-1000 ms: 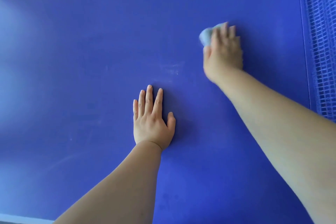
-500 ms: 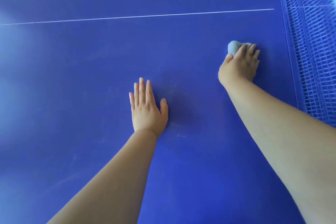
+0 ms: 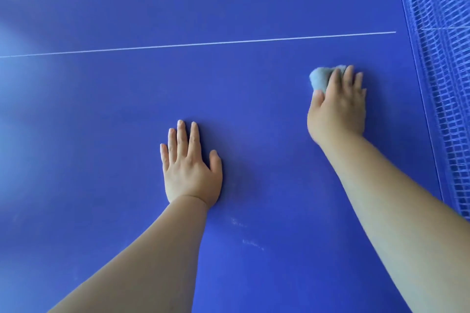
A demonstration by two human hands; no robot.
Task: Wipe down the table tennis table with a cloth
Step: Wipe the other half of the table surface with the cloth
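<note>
Cloth (image 3: 319, 80), soft light wad, sits on table (image 3: 254, 99) near net (image 3: 445, 84), right hand (image 3: 338, 107) curled over it pressing down, left hand (image 3: 190, 170) flat with fingers straight; probably handles best bunched, palm on top.

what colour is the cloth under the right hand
Pale grey-blue cloth, seen in the head view, under the right hand.

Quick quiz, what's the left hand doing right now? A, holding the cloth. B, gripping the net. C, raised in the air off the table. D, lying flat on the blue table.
D: the left hand lies flat, fingers straight, on the table, while the right hand holds the cloth beside the net.
</note>
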